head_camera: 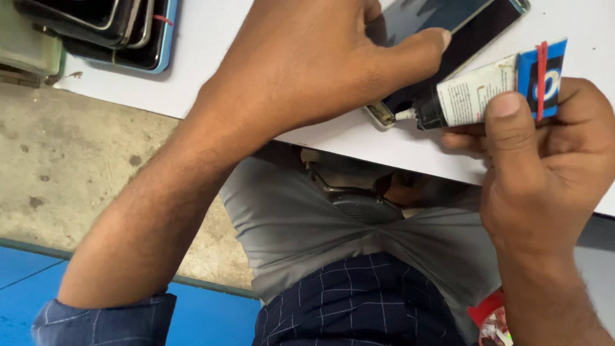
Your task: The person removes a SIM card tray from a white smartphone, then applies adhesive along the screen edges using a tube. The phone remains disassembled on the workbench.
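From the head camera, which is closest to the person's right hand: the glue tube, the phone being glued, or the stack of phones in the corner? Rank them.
1. Glue tube: held in the right hand.
2. Phone: just left of the tube's nozzle, under the left hand.
3. Stack of phones: far top-left corner of the white table.

— What is the work surface like?
— A white table point(211, 38) with a smooth, matte top; its near edge runs slantwise across the view, and light falls evenly on it with soft shadows.

— And under it?
— A grey concrete floor point(70, 166), stained and speckled with dark spots. A strip of bright blue flooring point(205, 317) lies nearer, parted from the concrete by a thin dark line.

— Anything else on the table?
— A stack of dark phone screens point(109, 25) at the far left corner, the lowest with a light blue rim, beside a pale green box point(25, 45).
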The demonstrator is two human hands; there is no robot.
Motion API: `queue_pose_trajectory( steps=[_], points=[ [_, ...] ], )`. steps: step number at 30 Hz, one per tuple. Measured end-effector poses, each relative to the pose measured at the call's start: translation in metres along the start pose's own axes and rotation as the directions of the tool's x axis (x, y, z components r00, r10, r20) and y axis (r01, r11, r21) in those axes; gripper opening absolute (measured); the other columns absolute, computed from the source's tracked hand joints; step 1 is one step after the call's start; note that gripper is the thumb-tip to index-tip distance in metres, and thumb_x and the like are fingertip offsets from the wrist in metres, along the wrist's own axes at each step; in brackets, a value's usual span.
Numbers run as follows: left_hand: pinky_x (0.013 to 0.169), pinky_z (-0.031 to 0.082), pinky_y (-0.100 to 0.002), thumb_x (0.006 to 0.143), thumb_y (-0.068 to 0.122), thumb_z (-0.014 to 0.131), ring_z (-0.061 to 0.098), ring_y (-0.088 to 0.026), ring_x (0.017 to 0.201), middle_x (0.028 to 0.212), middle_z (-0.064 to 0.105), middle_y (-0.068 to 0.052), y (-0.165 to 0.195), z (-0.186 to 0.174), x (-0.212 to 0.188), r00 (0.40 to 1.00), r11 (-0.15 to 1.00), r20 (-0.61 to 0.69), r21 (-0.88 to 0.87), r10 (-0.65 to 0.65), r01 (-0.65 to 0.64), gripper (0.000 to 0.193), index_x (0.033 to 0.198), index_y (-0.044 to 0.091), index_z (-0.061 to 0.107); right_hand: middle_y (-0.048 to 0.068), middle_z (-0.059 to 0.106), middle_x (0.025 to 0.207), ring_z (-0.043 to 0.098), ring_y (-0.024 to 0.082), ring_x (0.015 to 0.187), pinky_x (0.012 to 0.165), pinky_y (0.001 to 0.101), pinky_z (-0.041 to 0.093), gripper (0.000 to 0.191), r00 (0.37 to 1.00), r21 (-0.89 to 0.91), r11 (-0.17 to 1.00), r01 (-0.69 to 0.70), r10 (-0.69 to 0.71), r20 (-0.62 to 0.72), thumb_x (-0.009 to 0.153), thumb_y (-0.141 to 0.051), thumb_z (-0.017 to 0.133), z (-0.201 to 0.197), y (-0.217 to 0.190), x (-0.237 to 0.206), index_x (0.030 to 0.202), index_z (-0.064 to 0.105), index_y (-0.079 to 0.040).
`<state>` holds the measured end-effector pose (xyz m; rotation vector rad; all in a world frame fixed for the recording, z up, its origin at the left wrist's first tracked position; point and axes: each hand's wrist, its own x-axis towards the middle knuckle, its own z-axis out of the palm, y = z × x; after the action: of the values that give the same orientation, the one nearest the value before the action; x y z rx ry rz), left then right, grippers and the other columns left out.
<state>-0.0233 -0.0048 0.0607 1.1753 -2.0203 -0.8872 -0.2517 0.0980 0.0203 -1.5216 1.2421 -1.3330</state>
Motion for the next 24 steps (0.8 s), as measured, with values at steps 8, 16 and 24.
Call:
queue_pose_trajectory(
  steps=[8,16,24],
  points=[
    [0.032,0.035,-0.023,0.081,0.041,0.070,0.052,-0.005,0.034,0.043,0.053,0.003,-0.008,0.003,0.002,1.000,1.000,-0.012,-0.002,0.012,-0.012,0.034,0.076,0.007,0.069,0.023,0.070,0.105,0.077,0.023,0.092,0.083,0.0301,0.066,0.022,0.997,-0.165,0.983,0.080,-0.077,0.021,0.124,-0.013,0.056,0.007,-0.003,-0.003,0.119,0.048,0.006],
    [0.029,0.035,-0.022,0.081,0.041,0.071,0.051,-0.005,0.031,0.041,0.052,0.003,-0.013,0.007,0.001,0.999,0.999,-0.029,-0.019,0.032,-0.032,0.035,0.080,0.006,0.070,0.025,0.072,0.104,0.078,0.023,0.094,0.082,0.0272,0.068,0.022,0.975,-0.356,0.908,0.223,-0.203,0.093,0.125,-0.012,0.056,0.007,-0.005,-0.005,0.121,0.048,0.008],
    [0.030,0.035,-0.022,0.083,0.040,0.070,0.052,-0.006,0.032,0.042,0.053,0.002,-0.013,0.005,0.000,0.999,0.999,-0.008,-0.023,0.033,-0.033,0.035,0.080,0.005,0.071,0.024,0.072,0.102,0.078,0.021,0.089,0.076,0.0246,0.066,0.024,0.975,-0.360,0.906,0.221,-0.211,0.067,0.124,-0.013,0.059,0.008,-0.003,-0.006,0.119,0.049,0.008]
  ],
)
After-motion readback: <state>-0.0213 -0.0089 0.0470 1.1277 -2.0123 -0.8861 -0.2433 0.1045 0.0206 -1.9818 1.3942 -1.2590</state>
